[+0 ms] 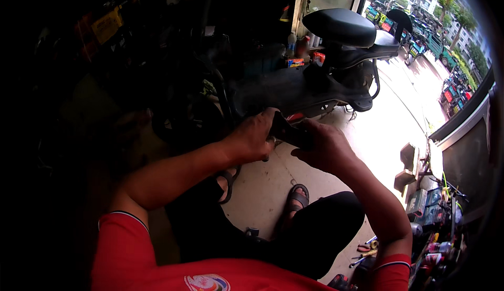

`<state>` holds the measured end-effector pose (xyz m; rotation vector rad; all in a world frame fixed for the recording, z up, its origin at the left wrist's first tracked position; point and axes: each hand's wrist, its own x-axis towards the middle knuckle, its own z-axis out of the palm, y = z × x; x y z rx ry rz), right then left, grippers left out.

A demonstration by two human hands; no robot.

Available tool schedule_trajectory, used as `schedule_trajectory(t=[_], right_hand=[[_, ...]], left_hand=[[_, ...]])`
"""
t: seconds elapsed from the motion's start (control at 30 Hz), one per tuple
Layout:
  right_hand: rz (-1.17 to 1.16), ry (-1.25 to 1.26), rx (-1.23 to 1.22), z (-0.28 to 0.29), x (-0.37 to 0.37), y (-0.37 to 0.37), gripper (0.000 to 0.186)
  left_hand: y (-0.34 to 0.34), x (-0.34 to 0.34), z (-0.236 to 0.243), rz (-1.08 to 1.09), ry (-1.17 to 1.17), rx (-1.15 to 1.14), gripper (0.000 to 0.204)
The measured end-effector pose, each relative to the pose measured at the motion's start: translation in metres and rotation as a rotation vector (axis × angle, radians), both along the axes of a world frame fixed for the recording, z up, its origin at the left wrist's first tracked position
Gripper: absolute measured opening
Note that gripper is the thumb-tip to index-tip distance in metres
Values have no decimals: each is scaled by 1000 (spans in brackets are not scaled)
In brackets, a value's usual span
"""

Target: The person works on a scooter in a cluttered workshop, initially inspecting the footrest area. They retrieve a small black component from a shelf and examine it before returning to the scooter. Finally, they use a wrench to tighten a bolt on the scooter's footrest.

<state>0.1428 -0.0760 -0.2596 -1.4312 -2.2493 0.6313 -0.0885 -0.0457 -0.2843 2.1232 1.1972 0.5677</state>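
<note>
A dark, elongated part [290,133] spans the gap between my two hands, in front of a scooter. My left hand [254,137] is closed around its left end, with the thumb on top. At the other end, my right hand [326,146] grips it from above and the side, fingers curled. Shadow hides the part's details, so its exact kind is unclear. Just beyond my hands stands the scooter's dark body [283,89], with a black padded seat [340,27] at its upper right.
Pliers [363,248] and other hand tools lie on the floor at lower right, beside a cluttered pile of bottles and boxes [433,204]. My sandalled foot [298,199] rests below my hands. Outside the bright doorway, several scooters [415,47] are parked. Deep shadow covers the left side.
</note>
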Motion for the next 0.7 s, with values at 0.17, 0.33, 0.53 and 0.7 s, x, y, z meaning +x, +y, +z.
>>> schedule_trajectory(t=[0.17, 0.33, 0.53, 0.7], right_hand=[[-6, -49, -97, -19, -30, -4, 43], [28, -282, 335, -62, -25, -4, 24], [118, -443, 450, -66, -32, 5, 22], [153, -455, 357, -65, -32, -3, 20]], left_hand=[[10, -16, -37, -13, 59, 99, 44], [3, -6, -48, 20, 176, -174, 47], [3, -13, -60, 18, -149, -661, 35], [-4, -20, -65, -16, -99, -679, 31]])
